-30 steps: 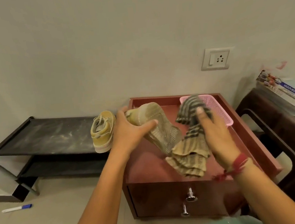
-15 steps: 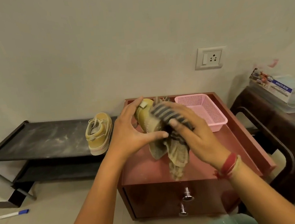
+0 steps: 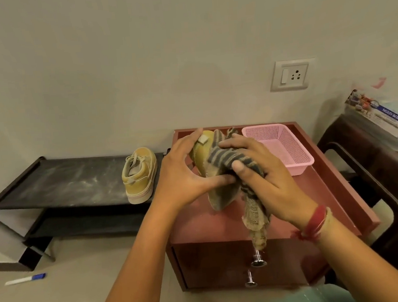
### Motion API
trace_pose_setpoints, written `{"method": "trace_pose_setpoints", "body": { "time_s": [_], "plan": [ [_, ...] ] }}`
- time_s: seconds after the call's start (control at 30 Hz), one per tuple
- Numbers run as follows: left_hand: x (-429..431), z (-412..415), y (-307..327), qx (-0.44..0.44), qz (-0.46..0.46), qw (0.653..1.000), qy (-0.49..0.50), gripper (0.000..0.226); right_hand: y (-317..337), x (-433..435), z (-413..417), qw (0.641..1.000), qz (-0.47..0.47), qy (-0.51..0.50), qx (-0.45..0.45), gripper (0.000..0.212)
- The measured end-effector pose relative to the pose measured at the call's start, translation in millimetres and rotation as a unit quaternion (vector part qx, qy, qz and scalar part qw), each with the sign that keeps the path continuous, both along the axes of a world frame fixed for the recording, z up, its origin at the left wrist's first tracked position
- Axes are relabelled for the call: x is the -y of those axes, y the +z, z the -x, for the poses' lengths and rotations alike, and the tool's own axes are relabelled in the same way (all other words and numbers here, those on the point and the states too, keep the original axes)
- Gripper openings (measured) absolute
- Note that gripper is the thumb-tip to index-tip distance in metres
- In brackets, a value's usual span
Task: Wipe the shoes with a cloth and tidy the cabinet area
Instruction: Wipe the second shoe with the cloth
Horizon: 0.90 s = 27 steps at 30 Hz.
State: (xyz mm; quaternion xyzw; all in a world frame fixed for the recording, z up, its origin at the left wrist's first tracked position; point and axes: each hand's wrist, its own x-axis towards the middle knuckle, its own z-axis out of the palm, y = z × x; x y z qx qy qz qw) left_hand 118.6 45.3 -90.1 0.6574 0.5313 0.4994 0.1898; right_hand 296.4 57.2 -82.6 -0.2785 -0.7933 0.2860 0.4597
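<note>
Though two shoes (image 3: 140,175) (image 3: 202,161), one cloth (image 3: 222,154).

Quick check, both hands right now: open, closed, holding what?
Left hand: grips the yellow shoe.
Right hand: holds the striped cloth against that shoe.

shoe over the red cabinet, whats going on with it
A person is wiping a yellow shoe over the red cabinet. The left hand grips the shoe, and the right hand holds a striped cloth pressed against it, its tail hanging down. The other shoe sits on the black rack to the left, and a pink basket stands at the cabinet's back right.
</note>
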Motion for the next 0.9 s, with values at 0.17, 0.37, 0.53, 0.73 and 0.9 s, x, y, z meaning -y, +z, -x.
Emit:
{"method": "trace_pose_setpoints", "body": {
  "time_s": [0.17,0.37,0.53,0.73,0.9],
  "plan": [
    [2,6,-4,0.006,0.007,1.0,0.01,0.105,-2,-2,1,0.991,0.093,0.015,-0.091,0.032],
    [3,14,-10,0.022,0.02,0.999,0.014,0.106,-13,-5,5,0.985,0.132,0.024,-0.109,0.033],
    [4,21,-13,0.034,0.03,0.999,0.007,0.104,-20,4,15,0.991,0.089,0.026,-0.1,0.034],
    [9,36,-19,0.095,0.061,0.994,-0.009,0.097,-38,-7,17,0.962,0.255,-0.022,-0.098,0.033],
    [14,50,-21,0.086,0.079,0.993,-0.031,0.092,-23,3,37,0.973,0.152,-0.064,-0.16,0.027]
  ]
}}
